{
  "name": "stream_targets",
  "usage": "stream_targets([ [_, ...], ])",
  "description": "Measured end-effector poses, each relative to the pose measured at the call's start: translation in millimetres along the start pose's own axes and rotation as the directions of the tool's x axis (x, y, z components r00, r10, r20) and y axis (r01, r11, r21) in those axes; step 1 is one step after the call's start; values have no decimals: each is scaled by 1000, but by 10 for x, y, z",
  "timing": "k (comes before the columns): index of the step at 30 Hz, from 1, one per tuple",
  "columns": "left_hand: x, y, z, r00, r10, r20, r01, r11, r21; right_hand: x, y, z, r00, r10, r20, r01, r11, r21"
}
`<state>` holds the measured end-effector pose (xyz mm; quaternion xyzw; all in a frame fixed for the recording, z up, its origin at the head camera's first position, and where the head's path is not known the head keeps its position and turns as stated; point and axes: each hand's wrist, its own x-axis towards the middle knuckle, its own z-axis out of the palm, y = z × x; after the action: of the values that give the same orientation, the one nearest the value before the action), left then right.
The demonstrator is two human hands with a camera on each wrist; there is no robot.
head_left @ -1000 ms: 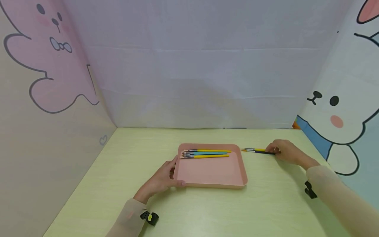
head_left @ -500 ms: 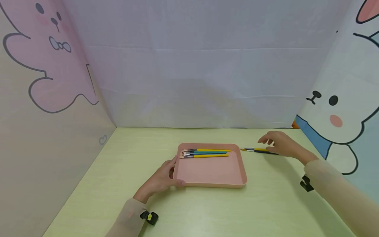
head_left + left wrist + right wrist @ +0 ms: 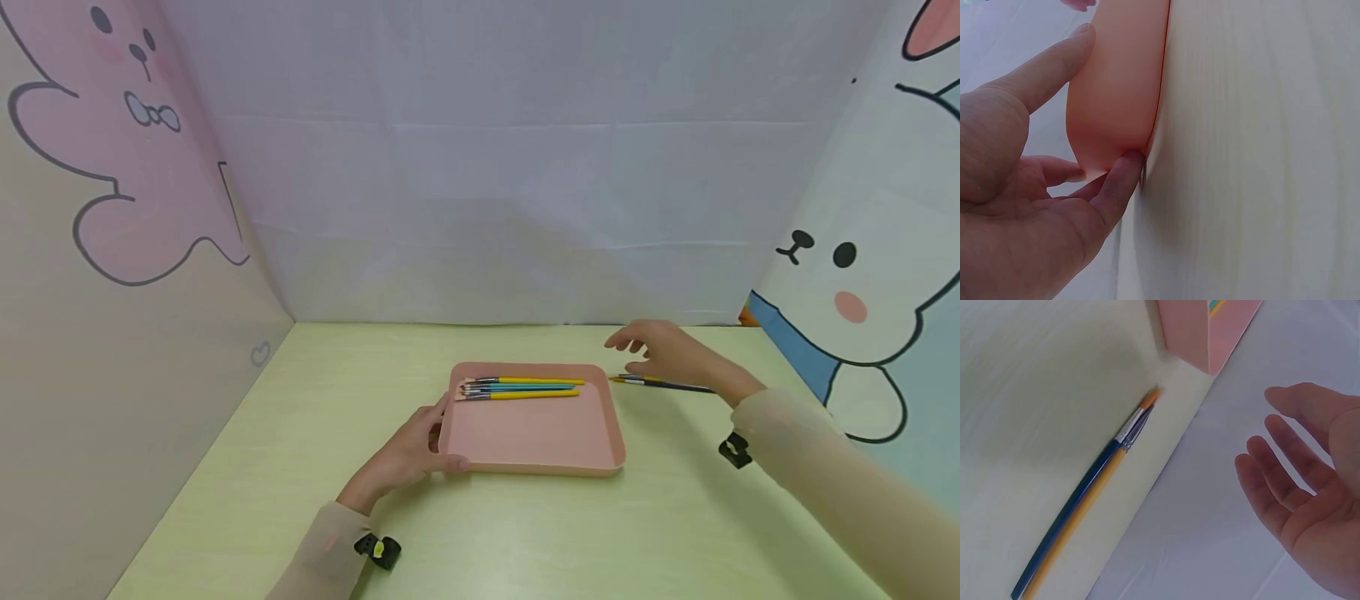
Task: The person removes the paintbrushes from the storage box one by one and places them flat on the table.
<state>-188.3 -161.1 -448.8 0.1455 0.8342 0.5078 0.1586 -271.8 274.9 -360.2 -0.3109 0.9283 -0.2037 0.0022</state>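
A shallow pink tray point(image 3: 536, 437) lies on the table with several yellow and teal paintbrushes point(image 3: 536, 395) along its far side. My left hand point(image 3: 405, 450) grips the tray's left side. In the left wrist view its thumb presses the pink wall point(image 3: 1119, 81) while the fingers curl at the corner. Off the tray's right side, a dark blue paintbrush point(image 3: 1065, 520) and a yellow paintbrush point(image 3: 1084, 514) lie side by side on the table, bristles toward the tray. Over their bristle ends hovers my right hand point(image 3: 663, 354), fingers loosely bent and holding nothing.
The pale wooden table point(image 3: 525, 542) ends at a light cloth backdrop point(image 3: 480, 167). Side panels with cartoon animals point(image 3: 847, 308) stand left and right. Each sleeve has a small black device point(image 3: 378, 550) at the wrist.
My right hand has let go of the two paintbrushes on the table, lifted, and moved left toward the tray. Brushes, tray and left hand stay in place.
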Motion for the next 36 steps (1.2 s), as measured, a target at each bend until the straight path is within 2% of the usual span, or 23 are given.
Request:
stream_targets([
  [8,6,4,0,1000,-9,-6,9,1000,2,178,-134,82,999,-29,18,28,998,48],
  [25,7,6,-3,1000,-4,1,4,1000,17,599,-391,466,989,-92,115,73,984,161],
  [32,13,8,-7,1000,-8,-11,8,1000,23,710,-529,600,981,-45,191,4,978,207],
  [36,8,2,-11,1000,-6,-7,6,1000,25,750,-577,672,976,-48,215,6,981,192],
])
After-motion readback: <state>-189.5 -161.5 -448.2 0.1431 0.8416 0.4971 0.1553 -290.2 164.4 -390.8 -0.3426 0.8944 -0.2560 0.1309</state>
